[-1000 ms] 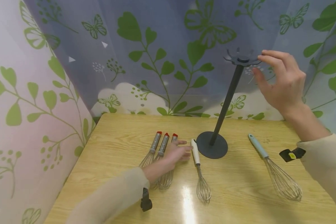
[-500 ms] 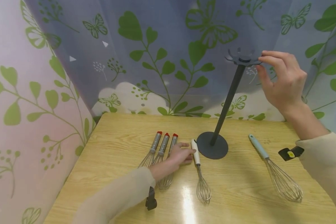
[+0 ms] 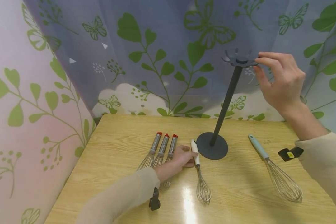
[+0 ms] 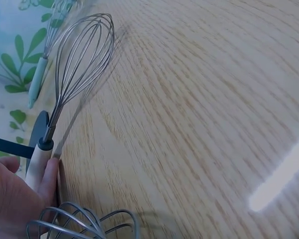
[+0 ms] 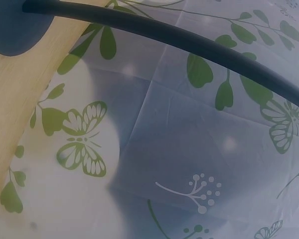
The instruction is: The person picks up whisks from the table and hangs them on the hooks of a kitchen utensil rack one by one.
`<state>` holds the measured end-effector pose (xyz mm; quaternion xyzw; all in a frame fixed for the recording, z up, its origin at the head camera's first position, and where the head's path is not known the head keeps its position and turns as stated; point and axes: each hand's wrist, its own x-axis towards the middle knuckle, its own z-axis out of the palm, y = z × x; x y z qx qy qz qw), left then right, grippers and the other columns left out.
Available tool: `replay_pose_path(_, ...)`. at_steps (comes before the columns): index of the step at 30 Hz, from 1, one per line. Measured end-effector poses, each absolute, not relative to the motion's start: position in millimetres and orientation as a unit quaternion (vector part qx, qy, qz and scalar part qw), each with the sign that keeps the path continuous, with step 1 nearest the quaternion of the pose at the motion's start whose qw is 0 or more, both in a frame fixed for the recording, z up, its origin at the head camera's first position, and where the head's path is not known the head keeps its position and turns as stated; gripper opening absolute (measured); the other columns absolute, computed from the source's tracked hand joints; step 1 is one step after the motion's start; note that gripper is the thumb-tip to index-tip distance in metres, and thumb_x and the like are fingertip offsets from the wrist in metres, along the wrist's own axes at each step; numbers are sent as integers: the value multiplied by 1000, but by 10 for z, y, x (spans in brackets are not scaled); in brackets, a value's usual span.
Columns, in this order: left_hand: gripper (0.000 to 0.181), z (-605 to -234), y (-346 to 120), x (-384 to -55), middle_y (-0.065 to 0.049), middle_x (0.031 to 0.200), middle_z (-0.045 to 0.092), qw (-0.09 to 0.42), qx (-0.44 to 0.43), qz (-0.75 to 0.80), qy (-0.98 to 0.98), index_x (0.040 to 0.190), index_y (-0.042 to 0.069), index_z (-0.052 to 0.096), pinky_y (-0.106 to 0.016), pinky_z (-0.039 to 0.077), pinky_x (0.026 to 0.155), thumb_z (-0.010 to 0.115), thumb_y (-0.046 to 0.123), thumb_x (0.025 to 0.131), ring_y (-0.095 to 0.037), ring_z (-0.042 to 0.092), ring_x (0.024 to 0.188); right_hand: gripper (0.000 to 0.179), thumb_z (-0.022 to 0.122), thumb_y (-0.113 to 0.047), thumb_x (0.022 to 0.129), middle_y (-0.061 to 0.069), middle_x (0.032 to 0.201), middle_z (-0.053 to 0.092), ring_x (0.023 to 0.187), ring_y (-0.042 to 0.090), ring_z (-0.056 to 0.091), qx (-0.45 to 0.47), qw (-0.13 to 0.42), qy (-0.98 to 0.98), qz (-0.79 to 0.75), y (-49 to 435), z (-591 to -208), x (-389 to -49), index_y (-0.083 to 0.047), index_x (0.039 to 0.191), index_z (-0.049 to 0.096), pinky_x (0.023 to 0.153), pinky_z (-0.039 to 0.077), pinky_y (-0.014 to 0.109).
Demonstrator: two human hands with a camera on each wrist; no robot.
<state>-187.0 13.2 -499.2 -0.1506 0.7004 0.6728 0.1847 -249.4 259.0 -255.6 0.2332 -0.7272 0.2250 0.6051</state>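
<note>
**Left hand closes on the white-handled whisk while the right holds the rack's crown**

The left hand (image 3: 182, 157) lies low on the wooden table (image 3: 240, 193), forearm stretched forward from the near edge, knuckles up. Its fingers curl against the handle of the white-handled whisk (image 3: 197, 165), which lies flat just left of the rack's round base, wire head toward the person. In the left wrist view the thumb side presses along the white handle (image 4: 37, 167); the far side of the grip is hidden, so it looks like a light grasp rather than a firm one.

The right hand (image 3: 280, 82) is raised at the top of the dark utensil rack (image 3: 226, 102), forearm angled up from the right. Its forefinger and thumb pinch the rim of the notched crown; the other fingers are loosely bent behind.

Under the left wrist lie three red-capped whisks (image 3: 163, 146), side by side. The blue-handled whisk (image 3: 274, 169) lies well apart, on the right of the table.

A second ago the left fingers lay flat and short of the white handle; they have since slid right and wrapped onto it. The right hand has stayed at the crown.
</note>
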Motion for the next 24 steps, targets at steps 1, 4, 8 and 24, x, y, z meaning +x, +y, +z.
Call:
replay_pose_path(1, 53, -5000, 142, -1873, -23, 98, 77, 183, -152, 674, 700, 140, -3, 57, -35, 69, 73, 78, 5, 92, -20, 74, 71, 13, 77, -7, 93, 17, 111, 79, 102, 45, 71, 234, 606, -727, 224, 2592, -2556, -2492, 0, 103, 75, 69, 53, 72)
replay_pose_path(4, 53, -5011, 165, -1883, -25, 98, 77, 177, -153, 673, 701, 140, -4, 57, -35, 69, 73, 78, 5, 92, -21, 75, 71, 12, 78, -6, 92, 17, 110, 79, 101, 46, 71, 235, 606, -727, 221, 2598, -2554, -2488, 0, 102, 76, 68, 53, 72)
replay_pose_path(8, 56, -5005, 194, -1883, -24, 97, 78, 166, -147, 663, 715, 141, -4, 56, -34, 69, 70, 80, 5, 91, -20, 76, 70, 13, 79, -4, 90, 17, 110, 79, 101, 46, 71, 237, 605, -728, 217, 2604, -2546, -2487, 0, 102, 76, 69, 54, 72)
replay_pose_path(24, 58, -5023, 265, -1907, -20, 92, 78, 140, -142, 615, 763, 135, -3, 63, -29, 66, 58, 87, 1, 83, -14, 72, 57, 12, 79, -7, 92, 16, 112, 79, 103, 45, 71, 230, 595, -741, 212, 2592, -2535, -2480, -1, 102, 76, 68, 53, 71)
